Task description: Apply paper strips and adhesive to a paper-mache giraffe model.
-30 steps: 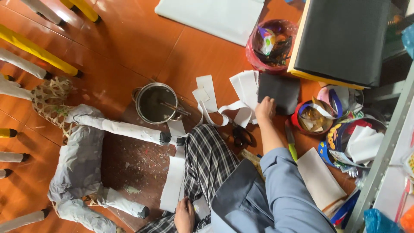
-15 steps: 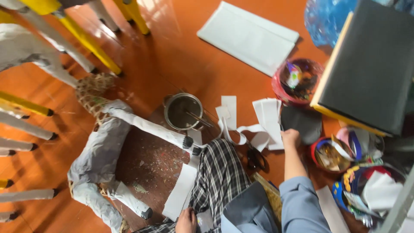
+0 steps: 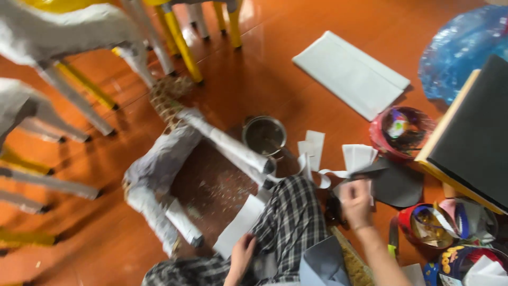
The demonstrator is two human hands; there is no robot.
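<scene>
I sit on the orange floor in checked trousers [image 3: 288, 222]. My right hand [image 3: 355, 203] grips the near edge of a black sheet [image 3: 398, 185], lifting that edge a little; the hand is blurred. My left hand [image 3: 242, 255] holds the lower end of a white paper strip [image 3: 241, 225] that lies against my knee. A grey papier-mâché animal figure [image 3: 164, 169] lies on its side to the left of my legs. One of its legs reaches toward a metal pot [image 3: 263, 135]. Cut white paper pieces [image 3: 360, 156] lie just beyond the right hand.
Grey figures and yellow legs [image 3: 182, 45] stand at the top left. A folded white sheet [image 3: 352, 74] lies at the back. On the right are a red bowl [image 3: 399, 132], a black board with a yellow edge [image 3: 471, 143], a blue bag [image 3: 457, 47] and tubs of scraps [image 3: 431, 225].
The view has swung up and left across the floor. My right hand, earlier flat on the black sheet, now pulls its edge up toward me. The left hand stays on the white strip.
</scene>
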